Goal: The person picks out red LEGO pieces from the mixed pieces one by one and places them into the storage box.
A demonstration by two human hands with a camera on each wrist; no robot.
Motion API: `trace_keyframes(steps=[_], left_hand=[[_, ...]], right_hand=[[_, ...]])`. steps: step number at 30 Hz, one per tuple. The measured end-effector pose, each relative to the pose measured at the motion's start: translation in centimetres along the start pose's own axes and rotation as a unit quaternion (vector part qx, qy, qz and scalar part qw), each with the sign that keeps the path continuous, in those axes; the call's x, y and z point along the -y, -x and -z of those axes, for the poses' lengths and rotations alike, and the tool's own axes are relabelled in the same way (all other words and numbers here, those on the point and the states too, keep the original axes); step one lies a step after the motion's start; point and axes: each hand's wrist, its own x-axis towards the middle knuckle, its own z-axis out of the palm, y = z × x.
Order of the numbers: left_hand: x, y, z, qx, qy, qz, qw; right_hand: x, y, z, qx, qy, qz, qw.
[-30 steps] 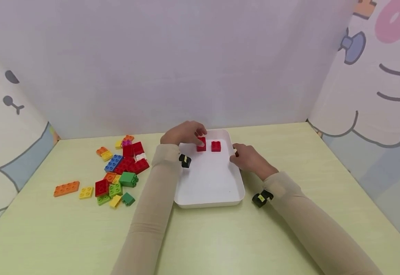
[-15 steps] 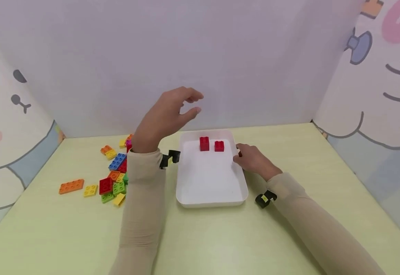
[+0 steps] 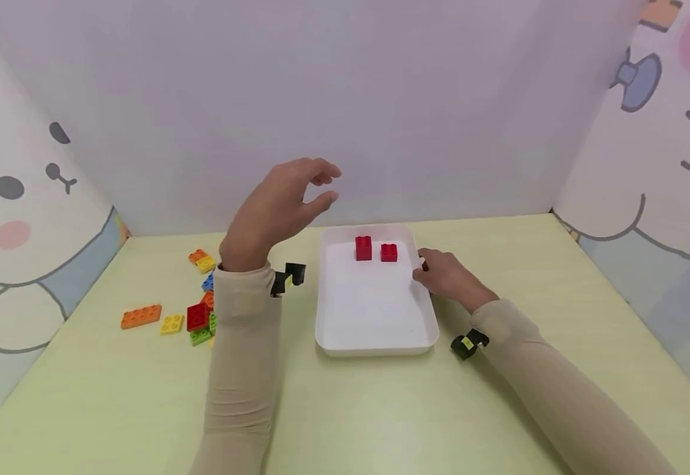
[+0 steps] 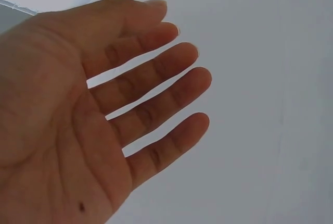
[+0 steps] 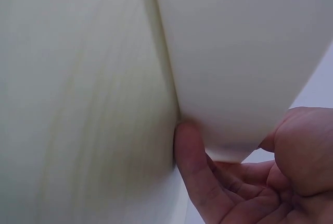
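Above and left of the white tray (image 3: 376, 307), my left hand (image 3: 276, 208) is raised with relaxed fingers and nothing in it. Its bare palm and spread fingers (image 4: 161, 101) fill much of the left wrist view. My right hand (image 3: 448, 276) grips the tray's right side. In the right wrist view, the thumb is up at the rim and the fingers (image 5: 191, 148) press low against the outer tray wall (image 5: 234, 62). Inside the tray, near its far end, a taller red toy brick (image 3: 363, 249) stands beside a lower red toy brick (image 3: 389, 253).
Left of the tray lie loose toy bricks, partly hidden behind my left forearm. Among them are an orange brick (image 3: 141, 316), a yellow brick (image 3: 172, 324) and a dark red brick (image 3: 198, 317). A pale wall (image 3: 440, 119) rises behind the table (image 3: 357, 415).
My left hand has let go of the taller red brick and moved up and left, out of the tray. The right hand keeps its grip. The head view has turned slightly left.
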Motion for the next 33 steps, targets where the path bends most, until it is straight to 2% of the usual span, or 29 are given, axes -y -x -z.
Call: trace_keyframes(steps=[4, 10, 13, 18, 28, 33], left_hand=[[0.2, 0.0, 0.0, 0.028, -0.012, 0.004, 0.9995], [2.2, 1.9, 1.3, 0.052, -0.037, 0.066, 0.9958], [3.3, 2.8, 1.8, 0.059, -0.042, 0.081, 0.9941], [4.2, 3.6, 1.9, 0.071, -0.042, 0.087, 0.9927], [4.2, 4.1, 2.1, 0.075, -0.043, 0.085, 0.9926], [5.0, 5.1, 2.6, 0.091, -0.045, 0.102, 0.9896]], right_hand=[[-0.5, 0.5, 0.9, -0.008, 0.007, 0.001, 0.9999], [-0.7, 0.5, 1.4, -0.009, 0.009, -0.006, 0.9999], [-0.7, 0.4, 1.3, -0.008, 0.010, -0.005, 0.9999], [-0.7, 0.5, 1.3, -0.006, 0.011, -0.011, 0.9999], [-0.9, 0.5, 1.1, -0.008, 0.015, -0.002, 0.9999], [-0.8, 0.6, 1.2, -0.009, 0.018, -0.001, 0.9998]])
